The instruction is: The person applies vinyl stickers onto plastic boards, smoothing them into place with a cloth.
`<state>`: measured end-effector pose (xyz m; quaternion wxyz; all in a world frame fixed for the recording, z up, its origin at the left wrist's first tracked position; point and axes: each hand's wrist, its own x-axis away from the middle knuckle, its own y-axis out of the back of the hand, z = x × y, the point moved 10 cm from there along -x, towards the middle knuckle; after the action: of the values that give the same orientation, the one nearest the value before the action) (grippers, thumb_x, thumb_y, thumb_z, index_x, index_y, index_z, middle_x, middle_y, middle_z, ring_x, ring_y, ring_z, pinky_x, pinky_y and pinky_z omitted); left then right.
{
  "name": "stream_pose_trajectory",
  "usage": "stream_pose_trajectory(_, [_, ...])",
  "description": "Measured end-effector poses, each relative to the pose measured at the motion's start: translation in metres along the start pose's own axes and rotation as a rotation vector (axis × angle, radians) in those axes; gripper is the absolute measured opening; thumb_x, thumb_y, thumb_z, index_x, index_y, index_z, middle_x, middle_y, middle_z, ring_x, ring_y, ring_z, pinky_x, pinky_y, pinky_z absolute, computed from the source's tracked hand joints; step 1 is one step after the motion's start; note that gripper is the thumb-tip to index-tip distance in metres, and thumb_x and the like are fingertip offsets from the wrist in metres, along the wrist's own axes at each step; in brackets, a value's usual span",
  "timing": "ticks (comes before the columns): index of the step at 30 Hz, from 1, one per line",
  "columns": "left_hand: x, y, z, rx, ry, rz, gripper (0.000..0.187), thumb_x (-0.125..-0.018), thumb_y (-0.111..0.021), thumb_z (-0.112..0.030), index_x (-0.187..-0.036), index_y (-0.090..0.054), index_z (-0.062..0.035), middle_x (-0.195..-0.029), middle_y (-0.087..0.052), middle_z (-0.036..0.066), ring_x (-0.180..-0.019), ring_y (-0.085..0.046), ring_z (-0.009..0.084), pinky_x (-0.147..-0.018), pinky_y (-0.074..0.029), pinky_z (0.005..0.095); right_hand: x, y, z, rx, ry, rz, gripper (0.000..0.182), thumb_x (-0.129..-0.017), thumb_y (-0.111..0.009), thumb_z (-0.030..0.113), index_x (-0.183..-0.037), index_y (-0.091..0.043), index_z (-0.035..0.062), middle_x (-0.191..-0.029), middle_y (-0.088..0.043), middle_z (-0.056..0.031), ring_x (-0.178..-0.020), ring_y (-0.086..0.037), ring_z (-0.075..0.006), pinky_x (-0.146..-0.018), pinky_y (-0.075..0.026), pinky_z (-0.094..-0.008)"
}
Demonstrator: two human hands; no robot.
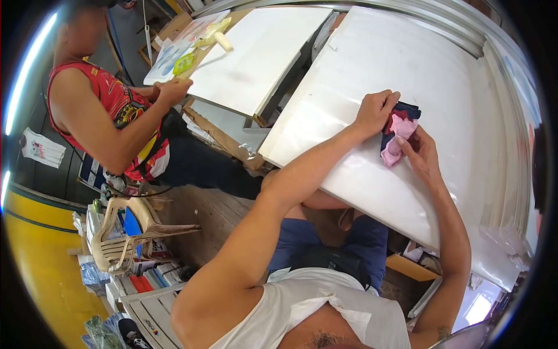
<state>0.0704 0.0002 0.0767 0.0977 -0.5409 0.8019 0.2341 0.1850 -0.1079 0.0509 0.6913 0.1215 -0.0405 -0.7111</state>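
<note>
Over the white tabletop, both my hands are at a small bundle of folded cloth [397, 135], pink on top with dark navy and dark red showing at its sides. My left hand [376, 113] pinches the upper left edge of the bundle, thumb and fingers pressed together. From the lower right, my right hand [423, 152] grips the pink part, its thumb lying on the cloth and its fingers curled around the side. The white table [325, 110] extends beneath and beyond the hands.
To the left stands a person in a red sleeveless shirt [104, 116], hands together beside a second white table [261, 52]. A mallet-like tool [222, 42] and a green packet [183, 64] lie there. A beige plastic chair [119, 232] is behind. Stacked sheets [504, 151] line the right side.
</note>
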Motion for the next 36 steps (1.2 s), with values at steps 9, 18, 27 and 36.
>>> stream_pose_trajectory(9, [-0.0018,-0.0001,0.0002,-0.013,-0.026,-0.004,0.057,-0.105,-0.053,-0.041,-0.071,-0.053,0.0043,-0.056,-0.043,0.011,-0.056,-0.037,0.0162,-0.052,-0.035,0.0375,-0.0002,-0.0004,0.0039,0.001,0.034,-0.005,0.037,-0.097,-0.069,0.016,-0.127,-0.06,-0.0037,-0.102,-0.068,-0.0058,-0.09,-0.064,-0.0108,-0.081,-0.053,-0.0278])
stream_pose_trajectory(18, [-0.0025,0.0006,-0.0002,-0.029,-0.032,-0.017,0.049,-0.102,-0.055,-0.035,-0.074,-0.06,0.0044,-0.061,-0.056,0.023,-0.052,-0.049,0.0323,-0.054,-0.04,0.0433,-0.0011,-0.0001,0.0008,-0.007,0.047,-0.005,0.036,-0.098,-0.068,0.018,-0.126,-0.061,-0.0028,-0.103,-0.069,-0.006,-0.092,-0.064,-0.0112,-0.081,-0.053,-0.0277])
stream_pose_trajectory(27, [-0.0033,0.0006,-0.0006,-0.036,-0.044,-0.019,0.051,-0.102,-0.054,-0.037,-0.073,-0.06,0.0039,-0.062,-0.056,0.023,-0.053,-0.05,0.0357,-0.055,-0.04,0.0441,-0.0008,-0.0009,0.0022,-0.004,0.025,-0.01,0.035,-0.098,-0.067,0.017,-0.126,-0.061,-0.0029,-0.103,-0.069,-0.0059,-0.09,-0.064,-0.0115,-0.079,-0.052,-0.0275])
stream_pose_trajectory(36, [-0.0034,0.0001,0.0005,-0.04,-0.045,-0.018,0.051,-0.102,-0.054,-0.037,-0.072,-0.06,0.0035,-0.061,-0.056,0.023,-0.053,-0.051,0.0361,-0.054,-0.04,0.0449,-0.0012,-0.001,-0.0001,0.028,0.035,0.015,0.039,-0.099,-0.066,0.02,-0.13,-0.059,-0.0019,-0.106,-0.068,-0.0045,-0.091,-0.063,-0.0119,-0.079,-0.051,-0.0287])
